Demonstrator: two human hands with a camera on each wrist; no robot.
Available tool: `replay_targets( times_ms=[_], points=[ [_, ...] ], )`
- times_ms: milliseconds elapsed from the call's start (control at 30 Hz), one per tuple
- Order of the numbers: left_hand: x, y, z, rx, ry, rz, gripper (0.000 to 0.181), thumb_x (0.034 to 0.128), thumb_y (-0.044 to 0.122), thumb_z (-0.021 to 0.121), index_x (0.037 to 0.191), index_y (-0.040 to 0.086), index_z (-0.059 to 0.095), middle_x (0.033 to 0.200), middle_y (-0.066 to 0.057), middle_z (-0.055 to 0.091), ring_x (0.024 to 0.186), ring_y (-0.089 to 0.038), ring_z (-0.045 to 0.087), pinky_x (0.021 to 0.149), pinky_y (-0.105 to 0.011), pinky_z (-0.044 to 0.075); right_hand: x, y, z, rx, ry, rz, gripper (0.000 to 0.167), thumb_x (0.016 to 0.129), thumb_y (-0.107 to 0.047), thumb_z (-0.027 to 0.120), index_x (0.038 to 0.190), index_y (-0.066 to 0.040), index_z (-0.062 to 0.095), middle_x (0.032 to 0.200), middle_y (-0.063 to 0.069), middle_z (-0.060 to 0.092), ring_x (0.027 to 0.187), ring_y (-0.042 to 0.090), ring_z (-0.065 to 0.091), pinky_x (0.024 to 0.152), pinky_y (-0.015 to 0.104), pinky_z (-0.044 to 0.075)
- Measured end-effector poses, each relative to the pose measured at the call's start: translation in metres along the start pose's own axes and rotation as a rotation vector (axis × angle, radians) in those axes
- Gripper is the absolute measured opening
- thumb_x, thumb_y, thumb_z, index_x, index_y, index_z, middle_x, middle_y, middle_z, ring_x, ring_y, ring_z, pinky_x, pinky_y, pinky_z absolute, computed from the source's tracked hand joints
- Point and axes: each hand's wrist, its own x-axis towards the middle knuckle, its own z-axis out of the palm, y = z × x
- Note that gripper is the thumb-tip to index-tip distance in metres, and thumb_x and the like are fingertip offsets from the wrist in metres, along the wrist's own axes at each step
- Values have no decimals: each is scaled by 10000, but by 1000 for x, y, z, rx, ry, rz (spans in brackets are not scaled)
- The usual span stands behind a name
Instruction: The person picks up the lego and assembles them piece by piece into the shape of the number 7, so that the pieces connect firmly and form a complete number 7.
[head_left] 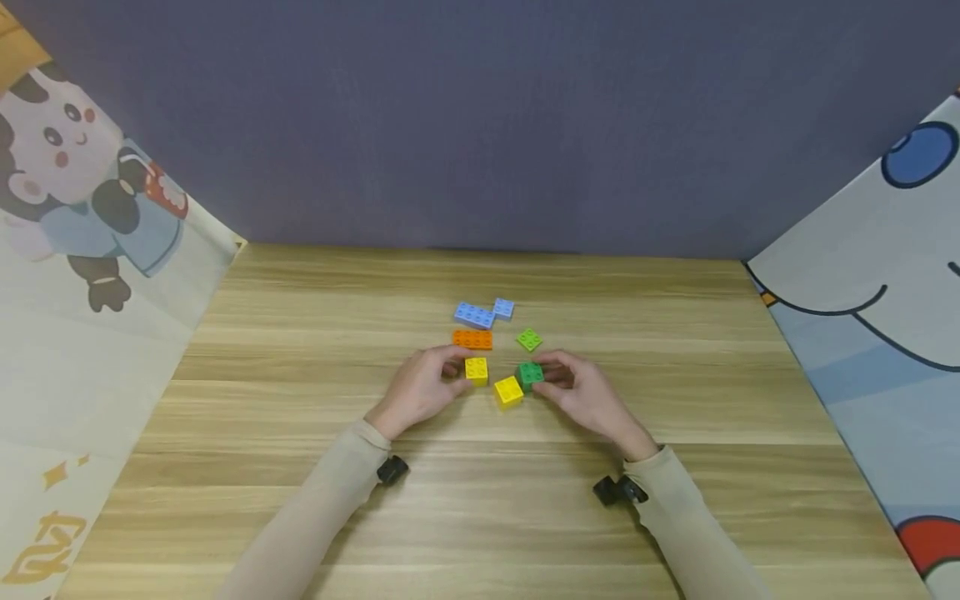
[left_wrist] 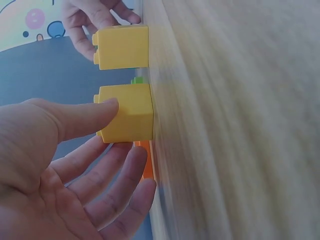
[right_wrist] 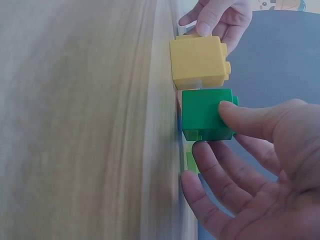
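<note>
My left hand point(head_left: 422, 385) pinches a yellow brick point(head_left: 476, 372) between thumb and fingers; the left wrist view shows the thumb on the near side of this yellow brick point(left_wrist: 127, 117). On the other side, my right hand point(head_left: 588, 393) holds a green brick point(head_left: 530, 376) the same way, and in the right wrist view its thumb lies on the green brick point(right_wrist: 206, 112). A second yellow brick point(head_left: 508, 392) sits turned at an angle between the two, close beside the green one, with no hand on it. All three bricks stand on the wooden table point(head_left: 495, 508).
Behind the hands lie a flat orange plate point(head_left: 472, 339), a small lime plate point(head_left: 529, 339), a long light-blue brick point(head_left: 474, 315) and a small light-blue brick point(head_left: 504, 308). A dark panel point(head_left: 487, 125) rises at the table's back edge, with printed panels on both sides.
</note>
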Motion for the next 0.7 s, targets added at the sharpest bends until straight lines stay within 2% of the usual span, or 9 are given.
replay_targets(
  times_ms=[367,700],
  points=[
    [-3,-3,-5,48,-31,14,454,943,221,825,1378,163,710,1307,-94,754,1114,-258,735,987,-474,595,8,-10,-5,-7,37,-17,396,956,-105,799,1334,-67,690,1300,156,743,1065,287,759,937,472,637],
    [-1,-3,-5,46,-33,18,448,930,220,841,1357,148,726,1306,-90,757,1095,-243,741,976,-444,605,12,-20,-2,13,42,-6,394,960,-144,806,1332,-76,696,1267,142,752,1052,272,755,927,453,642]
  ],
)
